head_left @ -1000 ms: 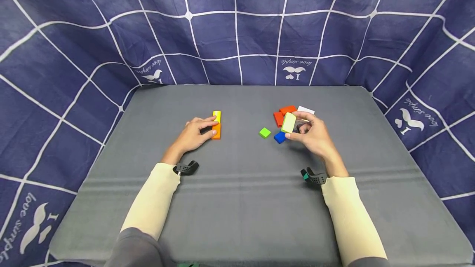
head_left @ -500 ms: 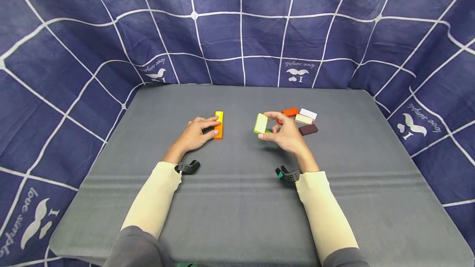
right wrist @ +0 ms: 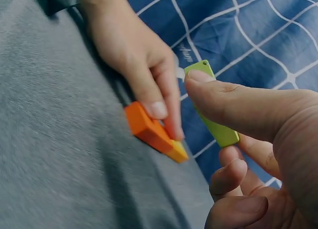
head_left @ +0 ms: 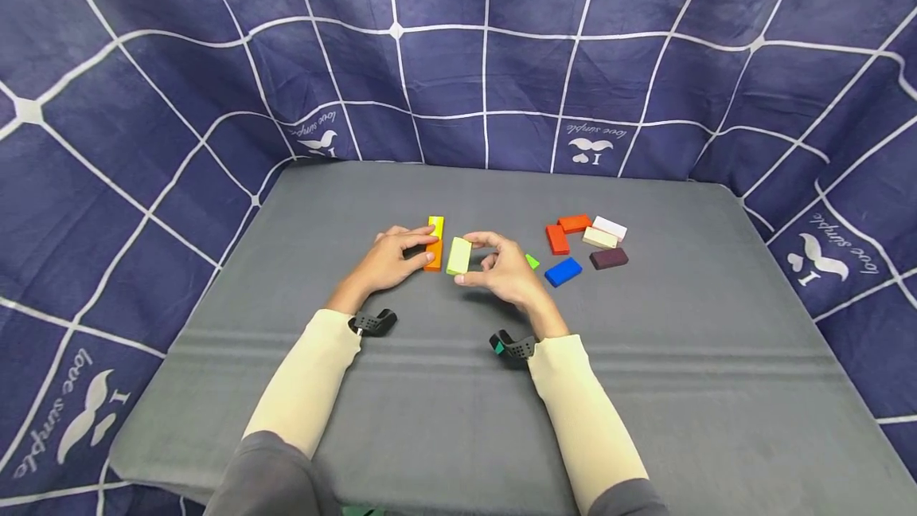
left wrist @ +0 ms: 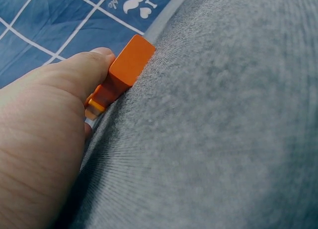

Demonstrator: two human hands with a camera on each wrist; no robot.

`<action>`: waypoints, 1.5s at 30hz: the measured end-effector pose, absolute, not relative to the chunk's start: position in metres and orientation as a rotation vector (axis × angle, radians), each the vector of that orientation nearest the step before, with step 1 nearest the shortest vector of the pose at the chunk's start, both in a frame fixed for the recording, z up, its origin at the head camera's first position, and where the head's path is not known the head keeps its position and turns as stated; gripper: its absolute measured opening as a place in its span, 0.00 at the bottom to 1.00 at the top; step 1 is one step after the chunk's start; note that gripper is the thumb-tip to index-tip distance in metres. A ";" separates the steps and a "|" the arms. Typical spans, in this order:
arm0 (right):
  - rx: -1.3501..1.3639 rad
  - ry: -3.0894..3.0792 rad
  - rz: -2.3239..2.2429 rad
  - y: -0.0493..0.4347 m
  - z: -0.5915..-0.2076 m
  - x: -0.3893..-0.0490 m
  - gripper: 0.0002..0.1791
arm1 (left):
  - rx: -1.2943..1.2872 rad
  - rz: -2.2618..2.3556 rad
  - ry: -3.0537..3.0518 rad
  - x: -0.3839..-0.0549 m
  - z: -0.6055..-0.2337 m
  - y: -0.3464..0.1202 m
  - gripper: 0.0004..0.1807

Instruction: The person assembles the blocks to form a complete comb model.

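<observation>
The right hand, pinching a light-green rectangular block, has joined the spread left hand beside the orange rectangular block, gathering the work there.

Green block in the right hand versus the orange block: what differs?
The green block is pinched above the table; the orange block rests on it, touched by the left hand. The green block is separate; the orange block adjoins a yellow block. Each touches a hand.
</observation>
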State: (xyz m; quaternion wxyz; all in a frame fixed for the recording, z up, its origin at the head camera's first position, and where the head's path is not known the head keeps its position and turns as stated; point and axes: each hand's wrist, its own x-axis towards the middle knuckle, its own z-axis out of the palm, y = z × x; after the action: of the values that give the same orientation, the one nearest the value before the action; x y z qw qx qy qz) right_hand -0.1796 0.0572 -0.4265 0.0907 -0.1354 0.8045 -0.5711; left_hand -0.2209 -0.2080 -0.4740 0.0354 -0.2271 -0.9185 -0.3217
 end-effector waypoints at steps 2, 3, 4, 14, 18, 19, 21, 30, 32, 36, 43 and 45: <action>-0.400 2.376 -1.657 0.051 -0.431 -0.179 0.37 | -0.694 -0.980 -2.830 -0.220 -0.475 -0.208 0.24; -0.398 2.369 -1.639 0.048 -0.433 -0.178 0.37 | -0.692 -0.975 -2.833 -0.220 -0.475 -0.208 0.24; -0.393 2.363 -1.625 0.046 -0.435 -0.178 0.37 | -0.692 -0.972 -2.833 -0.220 -0.476 -0.208 0.24; -0.451 2.367 -1.500 0.026 -0.450 -0.177 0.37 | -0.701 -0.977 -2.824 -0.217 -0.472 -0.207 0.23; -0.476 2.419 -1.438 0.022 -0.455 -0.177 0.38 | -0.703 -0.987 -2.821 -0.217 -0.472 -0.206 0.23; -0.480 2.438 -1.421 0.021 -0.456 -0.177 0.38 | -0.703 -0.990 -2.821 -0.216 -0.472 -0.206 0.23; -0.489 2.478 -1.383 0.020 -0.456 -0.177 0.38 | -0.710 -0.993 -2.813 -0.217 -0.472 -0.206 0.22; -0.524 2.643 -1.249 0.012 -0.458 -0.174 0.38 | -0.703 -0.994 -2.800 -0.219 -0.474 -0.206 0.21; -0.520 2.665 -1.230 0.012 -0.458 -0.173 0.38 | -0.708 -0.996 -2.799 -0.218 -0.474 -0.206 0.21; -0.513 2.681 -1.210 0.011 -0.456 -0.171 0.38 | -0.723 -0.992 -2.785 -0.219 -0.474 -0.205 0.21; -0.536 2.670 -1.209 0.012 -0.454 -0.171 0.40 | -0.720 -0.998 -2.786 -0.219 -0.475 -0.207 0.20; -0.540 2.642 -1.236 0.013 -0.454 -0.171 0.41 | -0.721 -0.997 -2.791 -0.220 -0.475 -0.208 0.21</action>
State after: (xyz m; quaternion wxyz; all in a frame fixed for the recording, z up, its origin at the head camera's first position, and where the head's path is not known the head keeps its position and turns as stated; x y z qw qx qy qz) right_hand -0.1708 0.0134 -0.4538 0.0877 -0.1815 0.8872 -0.4150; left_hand -0.2198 -0.2077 -0.4755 0.0456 -0.2362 -0.9141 -0.3265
